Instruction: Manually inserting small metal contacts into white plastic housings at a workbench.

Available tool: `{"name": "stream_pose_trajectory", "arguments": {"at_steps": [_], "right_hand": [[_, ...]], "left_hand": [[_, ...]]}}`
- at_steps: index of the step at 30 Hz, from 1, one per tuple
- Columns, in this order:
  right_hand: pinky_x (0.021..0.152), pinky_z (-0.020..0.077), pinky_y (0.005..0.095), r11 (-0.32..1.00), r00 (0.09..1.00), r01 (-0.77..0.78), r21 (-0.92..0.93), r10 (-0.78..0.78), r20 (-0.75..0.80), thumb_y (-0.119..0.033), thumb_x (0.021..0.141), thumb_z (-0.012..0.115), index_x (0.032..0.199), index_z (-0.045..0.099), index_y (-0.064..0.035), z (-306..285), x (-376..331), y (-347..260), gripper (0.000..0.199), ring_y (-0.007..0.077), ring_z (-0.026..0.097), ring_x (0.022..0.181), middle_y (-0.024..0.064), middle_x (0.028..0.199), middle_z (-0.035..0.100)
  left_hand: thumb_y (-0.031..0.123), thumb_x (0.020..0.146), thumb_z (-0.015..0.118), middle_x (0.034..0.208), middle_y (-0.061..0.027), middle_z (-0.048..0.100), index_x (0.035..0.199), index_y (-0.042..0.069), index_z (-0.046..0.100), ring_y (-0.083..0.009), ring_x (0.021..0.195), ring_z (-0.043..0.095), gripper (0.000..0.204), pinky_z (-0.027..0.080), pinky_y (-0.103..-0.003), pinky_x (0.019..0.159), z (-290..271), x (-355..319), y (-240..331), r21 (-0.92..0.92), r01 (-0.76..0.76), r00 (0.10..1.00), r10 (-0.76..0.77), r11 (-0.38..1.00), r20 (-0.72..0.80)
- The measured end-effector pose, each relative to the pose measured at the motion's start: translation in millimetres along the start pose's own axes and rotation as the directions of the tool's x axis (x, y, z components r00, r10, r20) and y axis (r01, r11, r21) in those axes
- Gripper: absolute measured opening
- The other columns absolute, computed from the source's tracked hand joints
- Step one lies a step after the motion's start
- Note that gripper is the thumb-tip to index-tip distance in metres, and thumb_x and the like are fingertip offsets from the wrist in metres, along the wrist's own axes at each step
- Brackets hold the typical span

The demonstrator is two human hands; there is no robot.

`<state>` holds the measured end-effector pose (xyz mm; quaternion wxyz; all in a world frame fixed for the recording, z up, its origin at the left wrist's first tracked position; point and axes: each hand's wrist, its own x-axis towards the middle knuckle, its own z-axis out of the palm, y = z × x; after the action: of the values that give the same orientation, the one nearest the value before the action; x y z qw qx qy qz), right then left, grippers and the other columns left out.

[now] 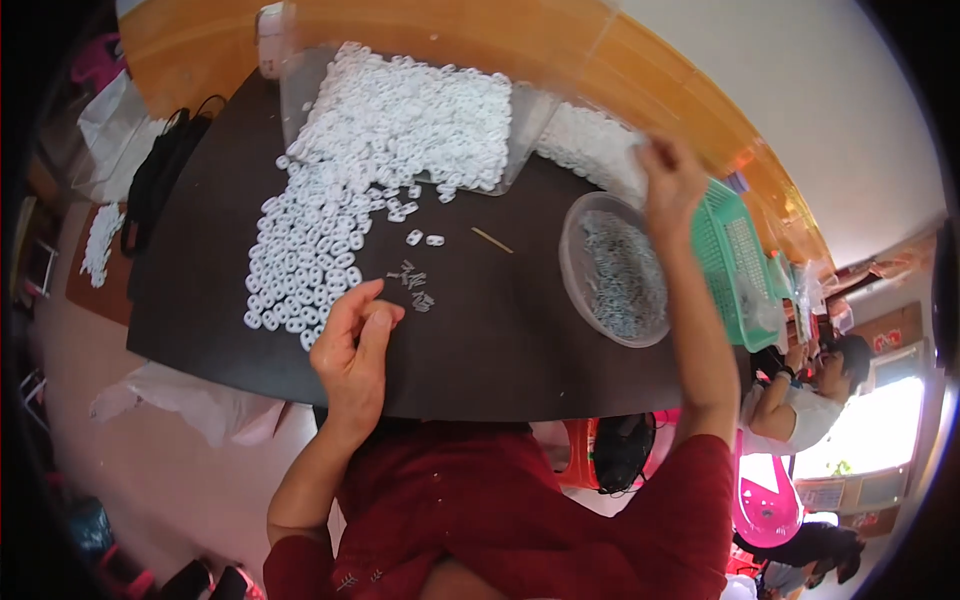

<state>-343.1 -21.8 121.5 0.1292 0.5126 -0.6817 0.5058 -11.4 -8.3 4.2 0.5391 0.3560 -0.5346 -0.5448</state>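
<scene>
My left hand (355,350) hovers over the near side of the dark table, thumb and fingers curled together; whatever they may hold is hidden. Beside it spreads a layer of small white oval pieces with two holes (295,270), running up to a big heap in a clear plastic bin (520,165). Just right of its fingertips lie several small metal screws (420,298). My right hand (672,185) is raised at the far right, its fingers smeared by motion, near another batch of small white pieces (590,145). Below that wrist sits a round clear tub (575,280) of small grey metal screws.
Two loose white pieces (425,239) and a thin wooden stick (491,240) lie mid-table. A green plastic basket (735,260) stands right of the tub. A black bag (165,165) is at the left edge. Another person (805,405) sits at the right.
</scene>
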Motion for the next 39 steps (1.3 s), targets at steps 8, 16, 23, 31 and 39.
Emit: {"name": "stream_pose_trajectory", "arguments": {"at_steps": [8, 16, 23, 31, 39], "right_hand": [[0.075, 0.0477, 0.0320, 0.907, 0.942, 0.334, -0.256, -0.332, 0.053, -0.006, 0.079, 0.061, 0.093, 0.067, -0.0041, 9, 17, 31, 0.015, 0.0213, 0.062, 0.084, 0.0100, 0.088, 0.066], [0.066, 0.0457, 0.0344, 0.909, 0.723, 0.351, 0.224, -0.415, 0.552, -0.007, 0.071, 0.070, 0.085, 0.066, -0.0050, 108, -99, -18, 0.015, 0.0269, 0.056, 0.073, 0.0092, 0.073, 0.058], [0.062, 0.0426, 0.0360, 0.740, 0.544, 0.651, 0.171, -0.611, 0.575, -0.007, 0.070, 0.068, 0.075, 0.059, -0.0030, 128, -103, -19, 0.011, 0.0267, 0.051, 0.075, 0.0086, 0.073, 0.052], [0.058, 0.0420, 0.0282, 0.943, 0.689, 0.189, 0.275, -0.327, 0.647, -0.007, 0.079, 0.063, 0.075, 0.060, -0.0012, 117, -111, -40, 0.008, 0.0156, 0.053, 0.066, 0.0041, 0.068, 0.055], [0.057, 0.0398, 0.0197, 0.732, 0.535, -0.562, 0.384, -0.032, 0.844, -0.010, 0.084, 0.061, 0.082, 0.064, 0.0003, 102, -114, -92, 0.011, 0.0051, 0.050, 0.064, 0.0008, 0.072, 0.060]], "left_hand": [[0.001, 0.084, 0.060, 0.082, -0.0067, 0.062, 0.100, -0.002, 0.062, -0.0117, 0.073, 0.058, 0.017, 0.047, -0.023, 0.068, 2, 30, -6, 0.226, -0.065, 0.998, 0.060, 0.972, 0.027], [0.000, 0.083, 0.059, 0.082, -0.0096, 0.064, 0.098, -0.002, 0.062, -0.0148, 0.072, 0.062, 0.016, 0.049, -0.025, 0.066, 4, 43, -11, 0.264, -0.059, 0.995, 0.034, 0.963, 0.099], [0.001, 0.083, 0.059, 0.081, -0.0082, 0.064, 0.096, -0.002, 0.062, -0.0138, 0.071, 0.061, 0.014, 0.048, -0.025, 0.065, 8, 39, -12, 0.230, -0.034, 0.996, 0.014, 0.973, 0.085], [0.003, 0.083, 0.060, 0.080, -0.0076, 0.063, 0.098, -0.001, 0.062, -0.0119, 0.072, 0.059, 0.016, 0.047, -0.024, 0.065, 10, 35, -15, 0.240, -0.068, 0.998, 0.064, 0.968, 0.026], [0.005, 0.087, 0.060, 0.080, -0.0032, 0.061, 0.094, -0.005, 0.061, -0.0068, 0.072, 0.055, 0.012, 0.047, -0.019, 0.066, 13, 41, 12, -0.151, 0.121, 0.992, -0.126, 0.981, -0.021]]}}
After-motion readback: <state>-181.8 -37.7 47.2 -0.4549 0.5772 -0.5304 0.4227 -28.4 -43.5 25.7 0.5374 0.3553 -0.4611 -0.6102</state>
